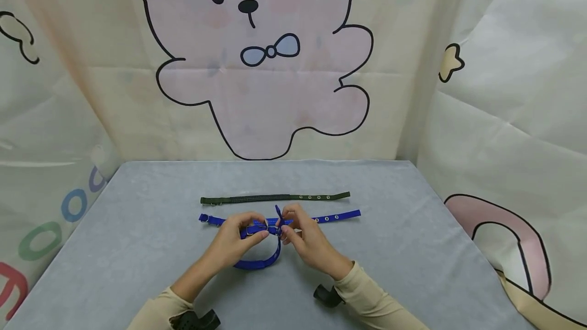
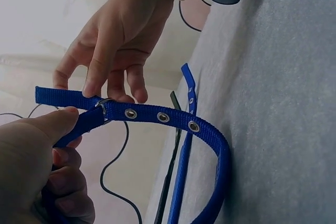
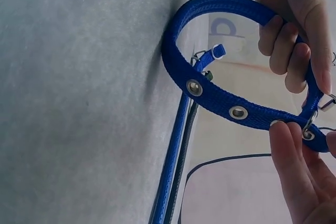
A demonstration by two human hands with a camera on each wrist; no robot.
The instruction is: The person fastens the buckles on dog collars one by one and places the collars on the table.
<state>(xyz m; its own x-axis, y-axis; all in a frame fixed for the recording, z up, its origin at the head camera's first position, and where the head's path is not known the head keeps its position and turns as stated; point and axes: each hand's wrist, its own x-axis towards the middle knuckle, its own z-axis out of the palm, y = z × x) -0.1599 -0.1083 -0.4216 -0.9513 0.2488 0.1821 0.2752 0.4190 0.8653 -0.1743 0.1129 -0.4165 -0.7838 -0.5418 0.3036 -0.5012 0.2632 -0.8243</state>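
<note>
A blue collar (image 1: 257, 264) with metal eyelets is bent into a loop in front of me. My left hand (image 1: 229, 243) grips its buckle end, thumb and curled fingers around the webbing. In the left wrist view the free end of the collar (image 2: 63, 97) passes through a metal ring (image 2: 105, 109). My right hand (image 1: 314, 248) pinches the strap by that ring, fingers on one side and thumb on the other, as the right wrist view shows. The prong's exact position relative to the eyelets cannot be made out.
Behind my hands a second blue collar (image 1: 339, 217) lies stretched out, partly hidden by them. Farther back, a dark green collar (image 1: 261, 198) lies roughly parallel to it. All are on a grey cloth-covered table (image 1: 137, 218), with printed curtains (image 1: 403, 65) around it.
</note>
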